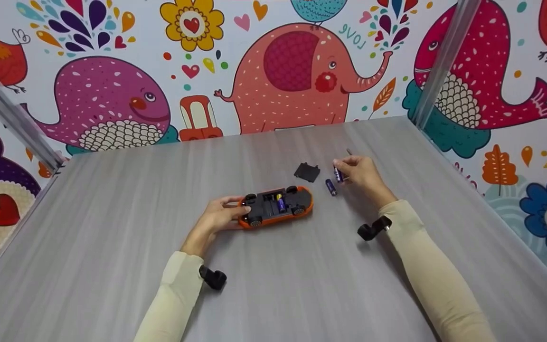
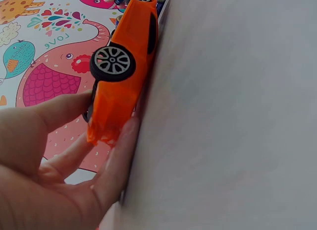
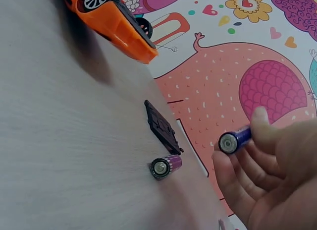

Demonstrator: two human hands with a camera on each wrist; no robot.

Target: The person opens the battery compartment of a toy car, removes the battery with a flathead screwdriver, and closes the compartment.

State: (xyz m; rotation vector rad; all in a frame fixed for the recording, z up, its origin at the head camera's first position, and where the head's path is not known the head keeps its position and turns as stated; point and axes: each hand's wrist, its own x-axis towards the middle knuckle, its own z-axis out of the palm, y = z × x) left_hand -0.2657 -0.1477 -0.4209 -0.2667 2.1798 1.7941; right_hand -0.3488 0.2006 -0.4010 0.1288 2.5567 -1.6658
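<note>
An orange toy car [image 1: 297, 204] lies upside down on the table, its black underside facing up. My left hand [image 1: 219, 213] grips one end of it, thumb on the underside and fingers along the side. In the open battery compartment sits one purple and yellow battery [image 1: 281, 203]. My right hand [image 1: 359, 173] pinches another battery [image 3: 234, 141] between thumb and fingers, raised over the table. Below it a purple battery [image 1: 331, 187] lies on the tabletop. Left of that rests a black battery cover [image 1: 307, 172], flat on the table.
A thin dark rod [image 1: 349, 152] shows just beyond the right hand, partly hidden. The grey wood-grain table [image 1: 126, 228] ends at a patterned back wall [image 1: 197, 71] with cartoon animals. Metal posts [image 1: 449, 61] stand at the back corners.
</note>
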